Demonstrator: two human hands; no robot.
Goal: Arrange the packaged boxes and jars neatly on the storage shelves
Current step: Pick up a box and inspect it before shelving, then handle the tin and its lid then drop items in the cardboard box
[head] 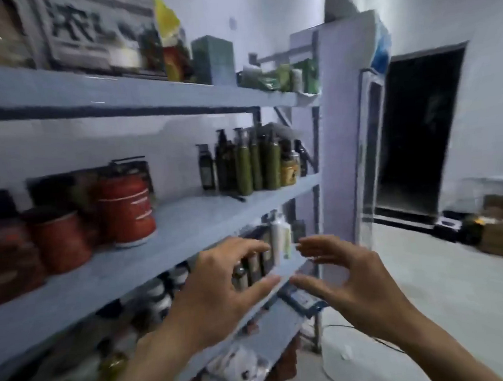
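Reaching toward the shelves, the left hand and right hand are both empty. Their fingers are spread and lightly curved, the palms turned toward each other with a gap between them.

The move probably turns on the cluster of bottles on the shelf below the middle one. It lies straight ahead, just past the fingertips. The bottles stand upright, long axis vertical. A white bottle shows in the gap between the two sets of fingertips, with darker ones to its left. The left hand looks nearer the dark bottles and partly covers them. The right hand sits toward the open end of the shelf.

Red jars stand on the middle shelf, well to the left and above the hands. Green bottles are grouped at its far end.

Motion blur smears everything, so labels cannot be read and the bottles cannot be counted. Whether any finger touches a bottle cannot be told. Jars deeper on the lower shelf are half hidden by the board above and by the left wrist, and the bottom shelf is mostly cut off.
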